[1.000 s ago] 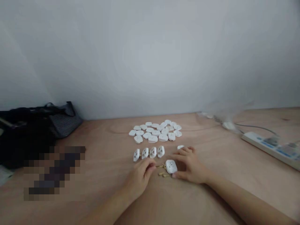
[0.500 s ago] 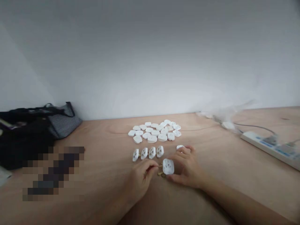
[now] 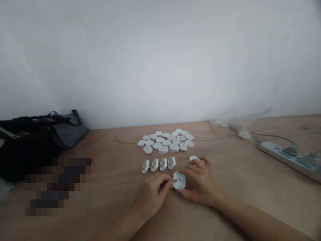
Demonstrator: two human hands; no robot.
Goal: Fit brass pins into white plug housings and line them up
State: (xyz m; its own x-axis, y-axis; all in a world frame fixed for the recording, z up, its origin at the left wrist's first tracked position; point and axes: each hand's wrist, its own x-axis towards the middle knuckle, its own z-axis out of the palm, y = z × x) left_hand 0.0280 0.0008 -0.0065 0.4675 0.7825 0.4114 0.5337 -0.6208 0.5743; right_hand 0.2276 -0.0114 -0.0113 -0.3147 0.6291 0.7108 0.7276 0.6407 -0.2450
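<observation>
Pinching a brass-coloured pin (image 3: 175, 181) with the left hand (image 3: 155, 191), just left of the white shell (image 3: 181, 184). Now reaching the white shell's left edge, apart from it a second ago; probably beginning to fit. Clasping the white shell in the right hand (image 3: 200, 182), from its right. Cannot read any brand or label on the power strip (image 3: 292, 161), well right of the white shell.

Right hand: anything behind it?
Yes, a white piece peeks out just beyond the right hand. The hand covers its near side, so its full shape can't be seen.
</observation>
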